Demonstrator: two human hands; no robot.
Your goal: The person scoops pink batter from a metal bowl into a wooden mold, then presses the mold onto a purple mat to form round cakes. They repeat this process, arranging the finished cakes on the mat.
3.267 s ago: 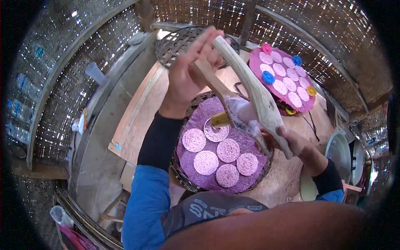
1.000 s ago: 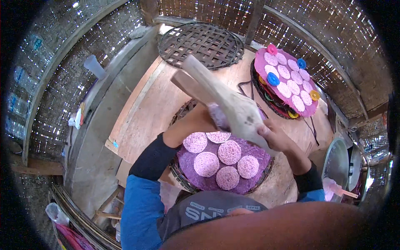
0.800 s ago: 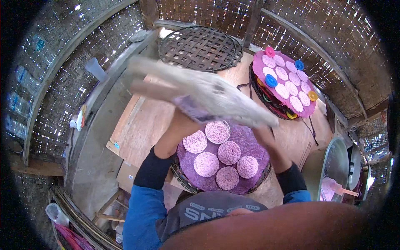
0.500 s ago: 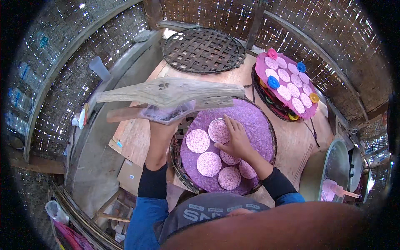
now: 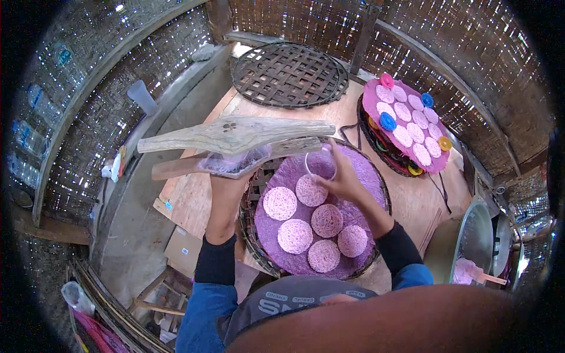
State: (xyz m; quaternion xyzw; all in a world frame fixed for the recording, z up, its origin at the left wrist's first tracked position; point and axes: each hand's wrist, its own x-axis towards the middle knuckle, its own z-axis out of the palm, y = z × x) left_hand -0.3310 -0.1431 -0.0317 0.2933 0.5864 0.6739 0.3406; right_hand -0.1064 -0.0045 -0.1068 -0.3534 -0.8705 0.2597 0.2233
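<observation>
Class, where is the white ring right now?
In the head view, the white ring is near the centre, held in the person's right hand, beside the farthest of six pink discs on the purple sheet.

person in blue sleeves (image 5: pixel 203 312), black cuffs (image 5: pixel 215 262) and a grey shirt (image 5: pixel 318 286)
the sleeves are a strong, plain blue, lightly creased on the left arm; each runs into a snug black cuff, plain and matte, that hugs the forearm. the shirt is dark grey, with a pale print (image 5: pixel 272 307) on it: big block letters next to a row of small rounded boxes with tiny lettering. the left grip (image 5: pixel 236 183) and right grip (image 5: pixel 345 176) are bare, as are both wrists.
</observation>
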